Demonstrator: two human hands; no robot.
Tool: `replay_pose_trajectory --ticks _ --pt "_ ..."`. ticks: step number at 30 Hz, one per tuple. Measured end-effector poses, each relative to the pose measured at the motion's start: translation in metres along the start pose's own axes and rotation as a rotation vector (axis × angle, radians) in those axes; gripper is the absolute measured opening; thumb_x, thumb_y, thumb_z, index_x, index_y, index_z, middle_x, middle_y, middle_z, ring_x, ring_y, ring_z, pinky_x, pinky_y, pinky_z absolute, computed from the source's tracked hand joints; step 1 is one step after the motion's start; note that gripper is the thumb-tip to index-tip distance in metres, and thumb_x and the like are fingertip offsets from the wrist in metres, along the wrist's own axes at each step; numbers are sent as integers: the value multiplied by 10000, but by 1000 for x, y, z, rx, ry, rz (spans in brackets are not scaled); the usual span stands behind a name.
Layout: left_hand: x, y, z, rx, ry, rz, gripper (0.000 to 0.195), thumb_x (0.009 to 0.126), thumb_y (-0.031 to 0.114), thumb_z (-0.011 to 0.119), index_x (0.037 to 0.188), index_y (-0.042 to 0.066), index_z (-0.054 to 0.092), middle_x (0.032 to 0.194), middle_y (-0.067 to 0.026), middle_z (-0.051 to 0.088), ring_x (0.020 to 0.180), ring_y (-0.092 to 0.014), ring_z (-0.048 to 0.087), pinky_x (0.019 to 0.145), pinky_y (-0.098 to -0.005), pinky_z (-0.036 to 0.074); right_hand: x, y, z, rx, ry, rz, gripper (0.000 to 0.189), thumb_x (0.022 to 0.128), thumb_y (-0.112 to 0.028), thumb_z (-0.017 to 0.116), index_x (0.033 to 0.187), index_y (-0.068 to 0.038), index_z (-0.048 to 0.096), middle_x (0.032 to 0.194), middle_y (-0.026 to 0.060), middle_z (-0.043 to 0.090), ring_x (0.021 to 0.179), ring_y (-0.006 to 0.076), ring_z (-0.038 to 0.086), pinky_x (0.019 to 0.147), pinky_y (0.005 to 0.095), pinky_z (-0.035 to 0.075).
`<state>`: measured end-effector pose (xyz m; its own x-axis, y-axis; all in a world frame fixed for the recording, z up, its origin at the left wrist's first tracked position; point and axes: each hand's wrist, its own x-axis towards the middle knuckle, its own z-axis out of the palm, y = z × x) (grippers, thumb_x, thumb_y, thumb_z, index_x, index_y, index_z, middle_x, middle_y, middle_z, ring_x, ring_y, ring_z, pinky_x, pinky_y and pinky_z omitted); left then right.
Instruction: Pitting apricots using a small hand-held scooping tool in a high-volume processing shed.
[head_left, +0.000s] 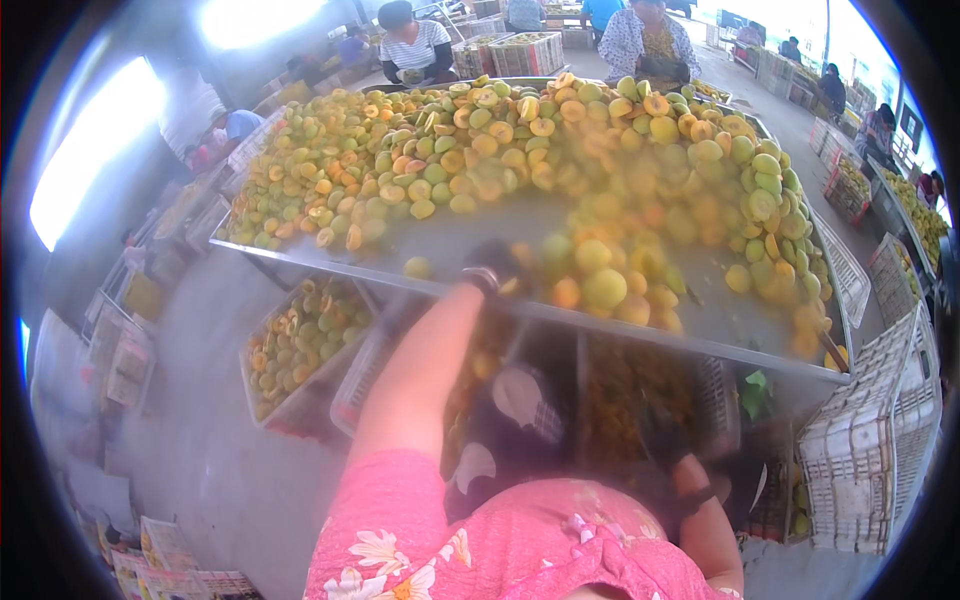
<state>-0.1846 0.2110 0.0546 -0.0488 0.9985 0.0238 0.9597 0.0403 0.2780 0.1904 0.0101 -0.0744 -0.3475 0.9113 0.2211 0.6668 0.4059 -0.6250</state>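
A broad metal-topped table (480, 225) stands before me, heaped with green, yellow and orange stone fruit (450, 161), many cut in half. My left hand (491, 262), in a dark glove, reaches over the table's near rim beside a few pieces of fruit; blur hides its fingers. A nearer pile of fruit (607, 281) lies to the right of that hand. Low in front of my body, my dark-gloved right hand (664, 439) is beside a crate of orange-brown fruit (626, 382) under the rim. Shadow and blur hide what its fingers hold, if anything.
A crate of fruit (307, 345) sits below the table's left side. White plastic crates (855, 442) stand at the right. Across the table are a person in a striped top (416, 45) and another in a patterned top (660, 37). More people and crates are farther back.
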Motion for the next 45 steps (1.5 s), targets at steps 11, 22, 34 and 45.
replay_pose_trajectory --ticks 11,22,34,45 --pt "-146 74 -17 -1536 -374 -17 439 806 221 601 1196 28 538 954 -88 607 683 -184 607 562 -281 509 64 -125 -56 564 153 -46 179 934 -170 519 997 -13 579 864 216 591 796 391 559 707 395 452" --pt "-185 87 30 -1386 -455 114 326 845 81 590 1167 36 560 1050 -63 612 899 -139 612 759 -252 519 45 -143 -54 247 58 -49 205 932 -262 527 976 -62 549 853 247 609 816 446 573 682 473 449" --pt "-215 38 20 -1108 -361 166 418 821 199 626 1191 19 551 1056 -69 604 930 -140 590 806 -260 482 51 -49 -39 -139 143 159 317 942 -358 474 971 -49 540 827 250 640 801 457 612 680 521 474" --pt "-105 -148 -16 421 388 207 480 837 415 616 1187 88 592 1242 -142 587 1169 -305 533 981 -404 425 -24 116 29 -128 -1 128 454 947 -130 467 1399 -114 431 1190 220 586 985 376 613 804 430 483"
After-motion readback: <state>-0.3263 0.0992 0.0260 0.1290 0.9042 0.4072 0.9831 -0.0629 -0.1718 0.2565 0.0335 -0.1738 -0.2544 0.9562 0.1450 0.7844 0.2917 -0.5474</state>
